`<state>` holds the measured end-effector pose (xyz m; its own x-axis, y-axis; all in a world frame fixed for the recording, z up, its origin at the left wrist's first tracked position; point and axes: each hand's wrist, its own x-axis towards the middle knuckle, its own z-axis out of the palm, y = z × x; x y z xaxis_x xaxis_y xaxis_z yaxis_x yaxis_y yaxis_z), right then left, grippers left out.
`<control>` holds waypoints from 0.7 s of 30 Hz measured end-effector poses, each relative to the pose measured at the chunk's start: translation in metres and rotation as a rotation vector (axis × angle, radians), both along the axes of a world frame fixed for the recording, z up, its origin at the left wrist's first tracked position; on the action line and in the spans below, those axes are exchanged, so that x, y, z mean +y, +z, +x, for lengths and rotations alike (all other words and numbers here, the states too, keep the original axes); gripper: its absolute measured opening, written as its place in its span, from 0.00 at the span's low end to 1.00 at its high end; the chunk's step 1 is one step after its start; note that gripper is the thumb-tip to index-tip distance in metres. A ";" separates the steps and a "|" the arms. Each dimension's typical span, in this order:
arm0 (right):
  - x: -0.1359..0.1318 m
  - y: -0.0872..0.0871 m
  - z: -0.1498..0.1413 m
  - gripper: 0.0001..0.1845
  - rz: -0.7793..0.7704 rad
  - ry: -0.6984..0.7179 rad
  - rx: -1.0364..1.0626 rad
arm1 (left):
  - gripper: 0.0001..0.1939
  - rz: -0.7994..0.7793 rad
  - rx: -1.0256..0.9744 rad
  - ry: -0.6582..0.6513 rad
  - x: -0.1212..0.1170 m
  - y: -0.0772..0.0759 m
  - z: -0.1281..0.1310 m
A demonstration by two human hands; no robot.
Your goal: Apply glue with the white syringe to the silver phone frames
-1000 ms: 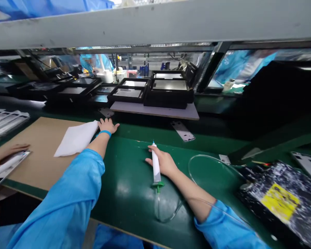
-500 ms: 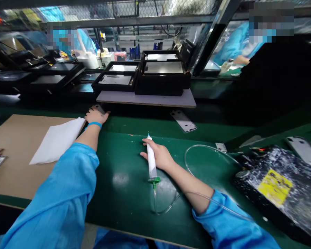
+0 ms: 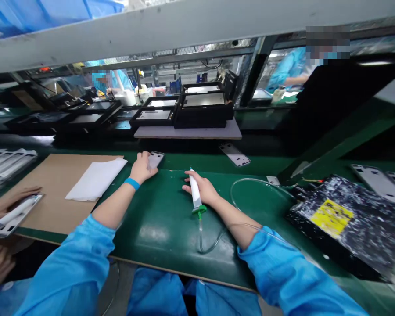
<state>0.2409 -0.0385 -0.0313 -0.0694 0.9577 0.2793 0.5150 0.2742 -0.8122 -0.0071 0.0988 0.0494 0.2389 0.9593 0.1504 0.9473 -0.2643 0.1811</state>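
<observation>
The right hand (image 3: 201, 192) was closed around the white plastic syringe (image 3: 195, 194), which lay on the green bench mat (image 3: 158, 228), and the barrel seemed light, stiff and smooth, so the middle of the barrel looked the best place to take hold. A soft clear tube (image 3: 210, 246) ran from its green end. The left hand (image 3: 143, 169) lay on a thin phone housing (image 3: 156, 159) at the mat's far edge, but I could not tell if it gripped this piece, which seemed light and easy to scratch. Another housing (image 3: 235, 154) lay further right. On the left were a cardboard sheet (image 3: 44, 199) and white paper (image 3: 95, 179); at right was a speckled black case (image 3: 349, 224). Black trays (image 3: 202, 107) stood on a grey shelf (image 3: 187, 131) beyond, and a co-worker's hand (image 3: 9, 199) worked at far left
</observation>
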 end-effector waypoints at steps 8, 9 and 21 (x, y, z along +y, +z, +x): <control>0.003 -0.012 0.006 0.36 0.068 -0.317 0.241 | 0.34 -0.020 -0.125 -0.340 -0.079 -0.043 0.017; 0.004 -0.014 0.006 0.37 0.073 -0.333 0.247 | 0.36 -0.031 -0.136 -0.385 -0.082 -0.044 0.017; 0.005 -0.018 0.009 0.31 0.133 -0.329 0.010 | 0.45 -0.054 -0.101 -0.659 -0.084 -0.048 0.007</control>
<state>0.2500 -0.0330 -0.0490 0.2401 0.8835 0.4023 0.5857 0.1987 -0.7858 -0.0005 0.0143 0.0017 0.7649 0.6243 0.1590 0.5684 -0.7701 0.2895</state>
